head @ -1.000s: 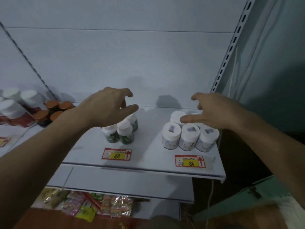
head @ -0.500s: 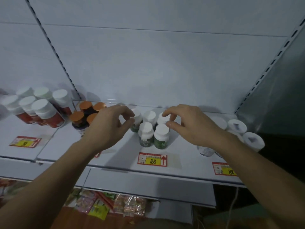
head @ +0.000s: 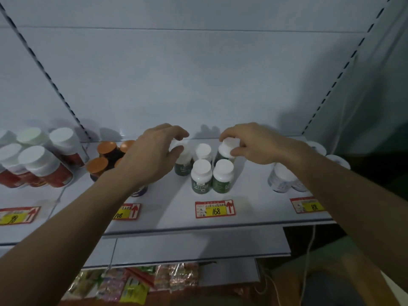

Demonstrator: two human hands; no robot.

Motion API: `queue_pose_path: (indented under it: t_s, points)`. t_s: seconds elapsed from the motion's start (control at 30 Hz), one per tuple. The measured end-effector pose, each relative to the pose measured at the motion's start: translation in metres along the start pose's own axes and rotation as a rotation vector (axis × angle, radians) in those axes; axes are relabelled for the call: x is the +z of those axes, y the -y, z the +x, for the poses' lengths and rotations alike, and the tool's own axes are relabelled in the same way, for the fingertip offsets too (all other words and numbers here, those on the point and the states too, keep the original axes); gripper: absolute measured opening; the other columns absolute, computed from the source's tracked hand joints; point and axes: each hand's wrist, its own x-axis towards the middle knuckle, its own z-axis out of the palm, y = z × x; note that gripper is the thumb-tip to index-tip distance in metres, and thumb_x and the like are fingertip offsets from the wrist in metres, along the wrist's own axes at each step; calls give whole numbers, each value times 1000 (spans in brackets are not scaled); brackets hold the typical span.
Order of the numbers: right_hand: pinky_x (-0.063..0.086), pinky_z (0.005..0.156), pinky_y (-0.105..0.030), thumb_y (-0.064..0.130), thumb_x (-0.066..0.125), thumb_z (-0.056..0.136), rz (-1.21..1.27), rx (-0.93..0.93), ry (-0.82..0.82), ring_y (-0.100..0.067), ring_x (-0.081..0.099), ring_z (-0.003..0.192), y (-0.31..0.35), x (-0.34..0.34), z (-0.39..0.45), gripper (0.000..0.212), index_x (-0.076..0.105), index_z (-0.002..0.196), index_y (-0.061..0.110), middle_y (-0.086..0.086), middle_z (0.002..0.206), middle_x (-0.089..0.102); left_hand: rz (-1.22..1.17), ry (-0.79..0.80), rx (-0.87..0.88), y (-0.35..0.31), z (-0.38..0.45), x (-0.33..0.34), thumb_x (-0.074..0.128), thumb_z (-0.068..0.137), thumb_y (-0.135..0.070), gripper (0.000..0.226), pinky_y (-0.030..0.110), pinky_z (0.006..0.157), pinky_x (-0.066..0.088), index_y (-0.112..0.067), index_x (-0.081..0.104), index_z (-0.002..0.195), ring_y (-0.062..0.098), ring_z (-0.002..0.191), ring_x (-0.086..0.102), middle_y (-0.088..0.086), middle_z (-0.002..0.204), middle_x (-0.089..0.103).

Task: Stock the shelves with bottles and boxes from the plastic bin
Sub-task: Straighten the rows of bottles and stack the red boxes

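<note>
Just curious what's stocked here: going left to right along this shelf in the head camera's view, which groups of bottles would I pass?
Red bottles → orange-capped bottles → green bottles → white bottles.

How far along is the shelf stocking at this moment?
Done: red bottles, orange-capped bottles and green bottles stand on the shelf. In hand: the right hand pinches a rear green bottle's cap; the left hand touches another. Left: unclear, the bin is out of view.
</note>
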Motion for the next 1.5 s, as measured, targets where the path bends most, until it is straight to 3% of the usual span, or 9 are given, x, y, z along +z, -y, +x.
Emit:
queue_pose_path:
  t_s: [0.1,0.23,0.4,0.67,0.9,1.0,1.23,1.37,1.5]
  points:
    - [35,78,-23,20,67,95,81,8,-133,-10,52,85,-10,-20,-12,37,60,132,21,-5,123,64,-75,-53,36,-5,3,1,58,98,-22,27,18,71,44,-23,63,125,3,75,59,-8,115,66]
    - [38,69,-17,26,62,99,108,59,-187,-4,57,81,-18,-50,-27,30,62,129,25,5,110,64,-204,-92,81,-24,15,6,59,98,-25,24,8,72,43,-24,65,121,2,80,64,-14,108,67]
    - [40,68,-20,32,61,99,131,82,-197,-2,57,82,-21,-57,-42,26,63,123,24,7,104,63,-252,-73,168,-45,28,21,61,97,-25,23,20,79,50,-23,67,119,4,84,64,-12,105,70]
    - [37,78,-27,29,66,96,-23,17,48,-4,49,83,-20,-12,-41,40,57,134,22,8,109,52,-57,133,273,-39,26,33,64,95,-35,28,44,91,48,-26,67,121,19,107,55,-7,117,68]
    - [40,90,-29,30,68,94,-40,-52,70,-10,47,101,-15,14,-39,41,55,134,27,5,119,54,-98,59,260,-25,7,24,67,93,-26,18,32,78,51,-20,72,110,13,82,61,-5,101,70]
    - [42,93,-33,32,70,93,-52,-43,75,-13,50,105,-14,12,-39,45,54,135,30,6,117,53,-89,56,212,-20,2,26,69,91,-32,22,31,72,52,-20,73,109,13,77,62,-4,100,68]
    - [40,103,-42,40,72,90,-53,-171,-14,-15,45,123,11,5,-32,52,52,138,39,10,136,56,-75,88,184,-19,-3,26,75,84,-45,35,35,69,53,-21,73,110,13,71,61,-3,92,67]
    - [42,98,-44,38,71,91,-97,-194,63,-11,43,117,22,8,-24,45,55,133,45,16,127,61,-66,117,187,-16,-8,22,79,80,-41,37,35,71,53,-21,72,110,11,71,61,-2,91,66]
    - [34,84,-38,58,66,88,-266,-183,2,-13,47,103,30,9,-21,38,62,119,37,12,100,63,-73,121,162,-9,-12,18,79,80,-40,35,32,74,54,-22,71,109,9,72,63,-4,93,66]
